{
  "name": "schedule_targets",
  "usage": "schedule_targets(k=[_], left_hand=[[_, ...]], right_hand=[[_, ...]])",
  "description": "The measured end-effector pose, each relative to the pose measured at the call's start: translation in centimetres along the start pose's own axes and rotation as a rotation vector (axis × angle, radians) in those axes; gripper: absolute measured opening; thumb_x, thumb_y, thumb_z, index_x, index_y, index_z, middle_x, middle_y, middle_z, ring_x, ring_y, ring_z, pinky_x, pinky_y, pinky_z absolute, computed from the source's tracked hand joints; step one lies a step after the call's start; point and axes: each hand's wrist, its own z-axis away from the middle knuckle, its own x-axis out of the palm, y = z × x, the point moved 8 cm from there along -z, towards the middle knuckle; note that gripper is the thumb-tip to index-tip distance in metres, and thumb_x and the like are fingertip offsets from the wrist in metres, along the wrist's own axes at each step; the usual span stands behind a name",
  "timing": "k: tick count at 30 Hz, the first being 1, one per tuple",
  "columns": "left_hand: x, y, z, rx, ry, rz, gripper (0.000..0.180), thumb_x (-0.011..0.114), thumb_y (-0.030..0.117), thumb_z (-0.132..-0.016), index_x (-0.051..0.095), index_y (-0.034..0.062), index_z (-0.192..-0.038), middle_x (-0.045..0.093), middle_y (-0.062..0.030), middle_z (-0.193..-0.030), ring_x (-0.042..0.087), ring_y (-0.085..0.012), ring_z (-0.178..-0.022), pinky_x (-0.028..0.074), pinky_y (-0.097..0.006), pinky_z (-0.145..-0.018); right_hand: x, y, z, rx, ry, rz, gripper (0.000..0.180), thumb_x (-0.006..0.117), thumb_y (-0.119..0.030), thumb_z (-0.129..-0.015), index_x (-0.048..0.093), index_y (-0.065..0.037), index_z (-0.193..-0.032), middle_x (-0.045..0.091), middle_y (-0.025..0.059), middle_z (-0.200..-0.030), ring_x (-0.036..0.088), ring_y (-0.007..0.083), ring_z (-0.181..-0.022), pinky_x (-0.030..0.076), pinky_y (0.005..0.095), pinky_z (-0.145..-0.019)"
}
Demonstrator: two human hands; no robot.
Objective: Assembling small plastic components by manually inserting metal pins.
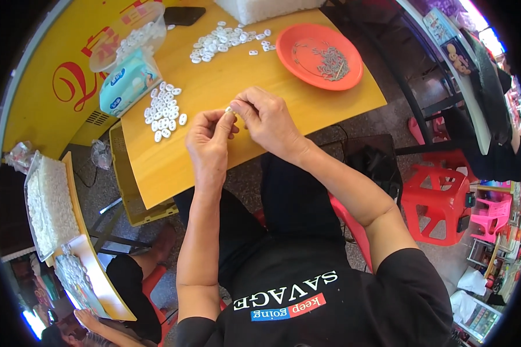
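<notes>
Glossy orange plastic plate (pixel 289 49) on smooth wooden table (pixel 214 87).

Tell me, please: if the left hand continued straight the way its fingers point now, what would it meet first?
The left hand points up and right, at the right hand. Its fingertips already touch the small white piece pinched between both hands, so it would probably meet that first.

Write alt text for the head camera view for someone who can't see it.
Two hands, left hand and right hand, pinch a small white piece over a yellow table. White pieces lie in piles, and an orange plate holds small metal parts.
</notes>
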Motion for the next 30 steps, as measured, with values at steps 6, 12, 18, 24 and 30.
schedule_targets(k=[6,12,18,24,30], left_hand=[[-0.9,-0.6,-0.6,-0.005,0.03,0.134,0.012,0.066,0.009,-0.094,0.06,-0.0006,-0.1,0.063,-0.0037,-0.085,0.059,-0.0095,-0.074,0.047,-0.022,-0.066],[-1.0,-0.7,-0.7,0.011,0.038,0.305,0.011,0.065,0.009,-0.095,0.061,0.0004,-0.1,0.063,-0.0037,-0.086,0.058,-0.0092,-0.074,0.046,-0.022,-0.067],[-0.9,-0.8,-0.8,-0.002,0.025,0.314,0.01,0.065,0.009,-0.095,0.061,0.0009,-0.1,0.063,-0.0034,-0.087,0.058,-0.0089,-0.075,0.047,-0.022,-0.067],[-1.0,-0.9,-0.7,-0.008,0.034,0.277,0.011,0.065,0.01,-0.095,0.061,0.001,-0.1,0.063,-0.0029,-0.088,0.058,-0.0082,-0.075,0.047,-0.022,-0.067],[-0.9,-0.9,-0.8,0.001,0.017,0.283,0.011,0.065,0.01,-0.095,0.061,0.0008,-0.1,0.063,-0.0028,-0.088,0.058,-0.0078,-0.075,0.047,-0.021,-0.067]], right_hand=[[-2.5,0.0,-6.0,-0.134,-0.196,0.209,0.02,0.066,-0.02,-0.093,0.068,0.0,-0.098,0.066,0.0083,-0.082,0.06,0.0144,-0.07,0.048,0.0295,-0.064],[-6.3,5.9,-14.1,-0.135,-0.201,0.763,0.017,0.064,-0.019,-0.089,0.071,-0.007,-0.098,0.068,0.0119,-0.094,0.066,0.0283,-0.083,0.051,0.0382,-0.076],[-4.2,9.5,-16.1,-0.077,-0.387,0.914,0.016,0.066,-0.024,-0.085,0.073,-0.011,-0.092,0.07,0.0113,-0.098,0.065,0.0322,-0.098,0.05,0.0456,-0.083],[-2.5,10.3,-16.3,-0.16,-0.487,1.075,0.016,0.068,-0.023,-0.083,0.072,-0.009,-0.09,0.071,0.0121,-0.094,0.067,0.032,-0.094,0.051,0.0474,-0.082],[-2.0,9.8,-16.0,-0.233,-0.505,0.978,0.014,0.064,-0.018,-0.084,0.067,-0.005,-0.088,0.07,0.016,-0.086,0.067,0.0363,-0.088,0.051,0.0471,-0.081]])
